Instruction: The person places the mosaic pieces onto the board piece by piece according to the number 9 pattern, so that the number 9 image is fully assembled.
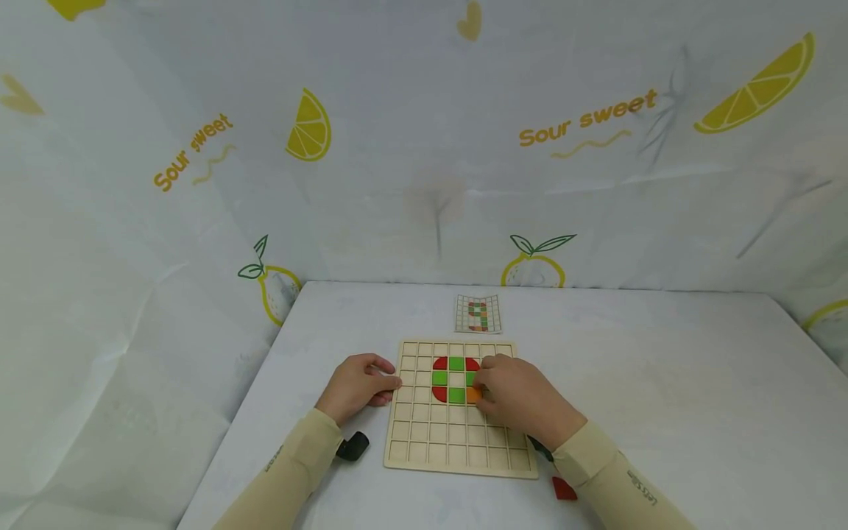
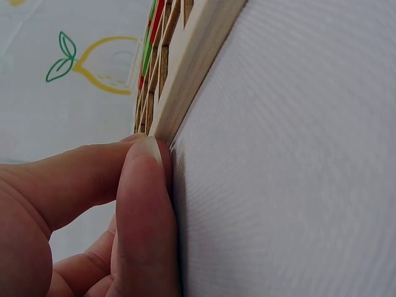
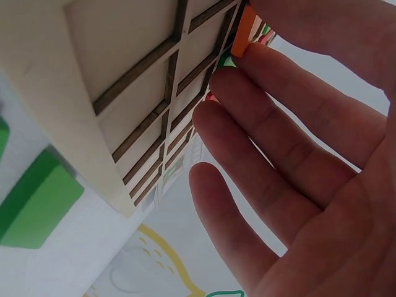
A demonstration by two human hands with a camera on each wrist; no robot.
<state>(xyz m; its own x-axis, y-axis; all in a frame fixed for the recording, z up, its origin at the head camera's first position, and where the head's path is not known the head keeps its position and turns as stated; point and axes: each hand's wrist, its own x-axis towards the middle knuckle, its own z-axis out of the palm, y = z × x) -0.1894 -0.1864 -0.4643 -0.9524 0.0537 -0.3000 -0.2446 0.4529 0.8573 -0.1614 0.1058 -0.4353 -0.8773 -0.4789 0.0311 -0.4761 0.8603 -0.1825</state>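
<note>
A wooden grid board (image 1: 430,449) lies on the white table, with red and green tiles set as a ring in its upper middle. My right hand (image 1: 526,397) is over the board's right side. In the right wrist view its thumb and index finger pinch an orange tile (image 3: 244,32), tilted on edge at the grid. The hand covers part of the ring's right side. At the board's left edge is my left hand (image 1: 361,384); its thumb (image 2: 147,204) and index finger pinch the wooden rim there.
A pattern card (image 1: 478,315) with a coloured figure on a grid lies behind the board. By my right forearm is a red tile (image 1: 564,489). A green tile (image 3: 42,201) lies on the table near the board's edge. A black object (image 1: 353,446) sits by my left wrist.
</note>
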